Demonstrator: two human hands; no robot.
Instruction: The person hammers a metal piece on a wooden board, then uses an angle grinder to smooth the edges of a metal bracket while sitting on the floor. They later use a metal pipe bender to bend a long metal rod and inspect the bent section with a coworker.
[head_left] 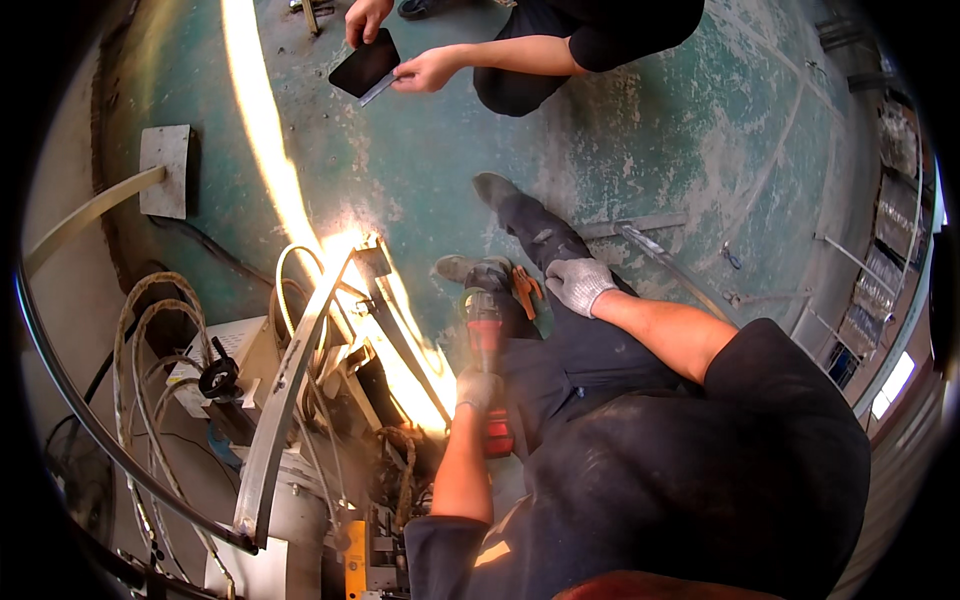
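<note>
Red power tool (484, 335) in knit-gloved left hand (478, 390), by left leg.
Left fingers wrapped round tool handle; right hand (580, 285), in pale knit glove, fingers loosely draped over the dark trouser leg (543, 236). Far right: rack (919, 180), contents too blurred to identify. Left: braided hoses (121, 370), looped; square-section metal bar (287, 400). Floor (640, 150): scuffed green paint.

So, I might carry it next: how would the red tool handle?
The red tool is probably rigid, given its hard casing. The chunky base below the left hand suggests heft, and its uneven shape likely limits rolling.
</note>
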